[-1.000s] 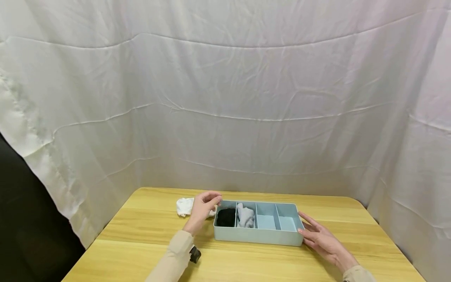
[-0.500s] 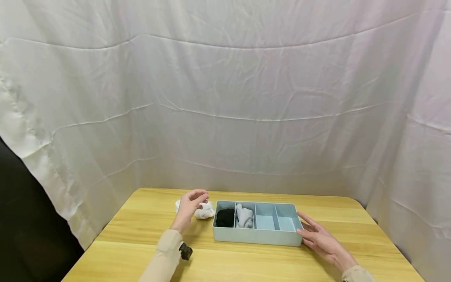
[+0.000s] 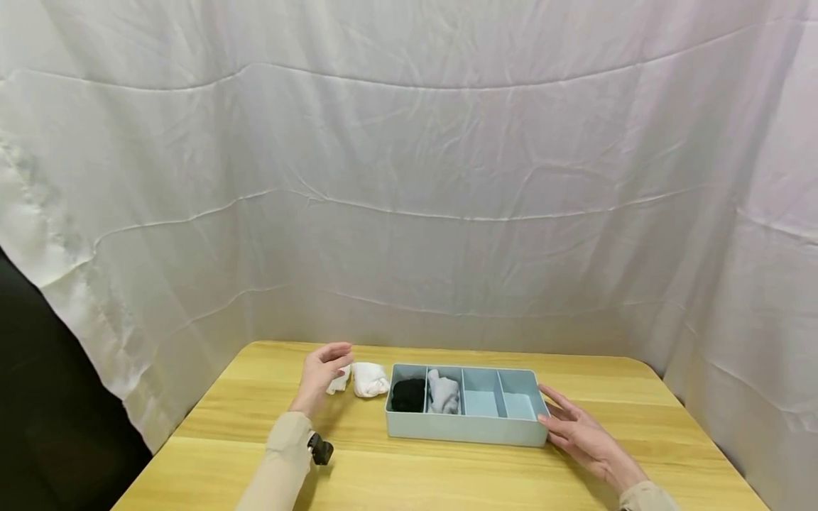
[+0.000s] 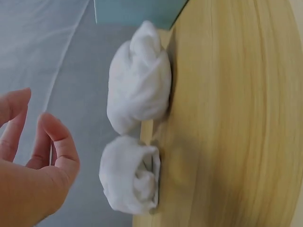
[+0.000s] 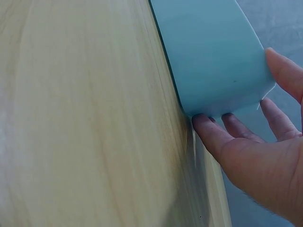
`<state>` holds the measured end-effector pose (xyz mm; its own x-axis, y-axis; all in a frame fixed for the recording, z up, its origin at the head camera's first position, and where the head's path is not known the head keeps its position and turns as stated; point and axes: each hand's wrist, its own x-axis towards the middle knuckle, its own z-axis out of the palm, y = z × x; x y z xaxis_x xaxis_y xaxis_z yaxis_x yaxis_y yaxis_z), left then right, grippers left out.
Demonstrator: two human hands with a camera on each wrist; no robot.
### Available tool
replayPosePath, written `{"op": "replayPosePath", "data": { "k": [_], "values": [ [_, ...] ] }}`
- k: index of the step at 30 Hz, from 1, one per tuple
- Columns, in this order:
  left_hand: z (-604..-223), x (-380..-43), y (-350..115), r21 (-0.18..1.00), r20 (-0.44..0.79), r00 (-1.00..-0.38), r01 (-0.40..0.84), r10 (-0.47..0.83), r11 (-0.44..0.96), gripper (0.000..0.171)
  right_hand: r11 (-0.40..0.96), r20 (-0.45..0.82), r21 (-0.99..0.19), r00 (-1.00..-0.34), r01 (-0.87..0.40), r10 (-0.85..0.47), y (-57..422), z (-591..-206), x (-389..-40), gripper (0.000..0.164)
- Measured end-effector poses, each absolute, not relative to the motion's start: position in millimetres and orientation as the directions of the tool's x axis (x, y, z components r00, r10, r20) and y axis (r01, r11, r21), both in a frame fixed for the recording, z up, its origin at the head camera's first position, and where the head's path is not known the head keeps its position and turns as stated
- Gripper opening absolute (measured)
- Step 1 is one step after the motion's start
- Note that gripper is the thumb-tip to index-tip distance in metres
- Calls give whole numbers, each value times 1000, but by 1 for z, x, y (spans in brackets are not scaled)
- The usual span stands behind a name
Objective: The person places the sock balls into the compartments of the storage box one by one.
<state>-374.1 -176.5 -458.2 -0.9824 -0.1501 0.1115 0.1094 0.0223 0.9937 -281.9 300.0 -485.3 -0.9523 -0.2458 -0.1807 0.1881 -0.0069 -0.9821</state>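
A pale blue divided box (image 3: 466,428) lies lengthwise on the table. Its leftmost compartment contains a balled black cloth, likely a sock (image 3: 407,395); a grey sock-like bundle (image 3: 444,392) fills the one beside it. The two right compartments are bare. My right hand (image 3: 584,438) touches the box's right end, thumb and fairly straight fingers spread against it. Left of the box sit two balled white socks, one nearer the box (image 4: 139,80), the other white sock (image 4: 125,177) partly behind my left hand (image 3: 322,375) in the head view. That hand hovers with bent fingers, holding nothing.
The wooden table (image 3: 409,475) has rounded far corners. White curtains (image 3: 447,248) enclose its back and sides, with a dark area (image 3: 51,397) beyond the left curtain. A black strap piece (image 3: 321,449) sits at my left wrist.
My left hand has moved left from beside the box's left end, uncovering the nearer white sock and now covering part of the farther one. My right hand and the box stay put.
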Motion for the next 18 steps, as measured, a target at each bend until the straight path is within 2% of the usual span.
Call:
{"op": "replayPosePath", "data": {
  "k": [4,11,18],
  "values": [
    [-462,-378,-186,992,115,-979,105,-170,65,36,-8,-185,-981,-953,193,-242,300,-485,-282,80],
    [-465,-382,-200,985,97,-989,79,-111,153,43,-11,-178,-982,-953,187,-245,300,-485,-282,81],
    [-470,-386,-211,984,67,-987,41,-145,173,46,0,-176,-984,-955,181,-239,300,-486,-282,80]
  ]
}}
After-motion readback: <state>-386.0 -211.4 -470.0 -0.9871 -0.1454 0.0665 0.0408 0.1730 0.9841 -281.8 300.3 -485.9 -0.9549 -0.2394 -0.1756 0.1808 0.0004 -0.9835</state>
